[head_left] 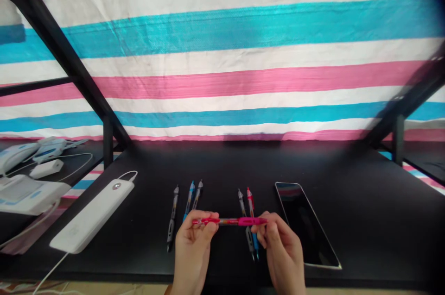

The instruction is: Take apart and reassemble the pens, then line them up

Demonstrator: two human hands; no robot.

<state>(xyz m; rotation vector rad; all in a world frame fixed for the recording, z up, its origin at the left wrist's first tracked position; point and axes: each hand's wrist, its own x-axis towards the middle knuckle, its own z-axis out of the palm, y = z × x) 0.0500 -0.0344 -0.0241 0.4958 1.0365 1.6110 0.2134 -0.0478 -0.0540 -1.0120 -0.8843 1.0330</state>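
Observation:
A pink ballpoint pen (227, 222) with a clear middle is held level above the table, stretched between both hands. My left hand (196, 241) pinches its clicker end between thumb and fingers. At the other end, my right hand (281, 244) grips near the tip, by the pink rubber grip. Behind and left of my left hand lie a black pen (171, 221), a blue pen (189, 195) and another dark pen (198, 193), partly hidden. Beneath the right end of the held pen rest a grey-black pen (249, 241) and a pen with a red top and blue grip (251, 200).
A smartphone (308, 225) lies face up right of my right hand. At the left, a white power strip (92, 218) with cables rests on the black table (215, 160). White devices (31, 193) sit on a neighbouring table. Black frame bars and a striped sheet (243, 77) stand behind.

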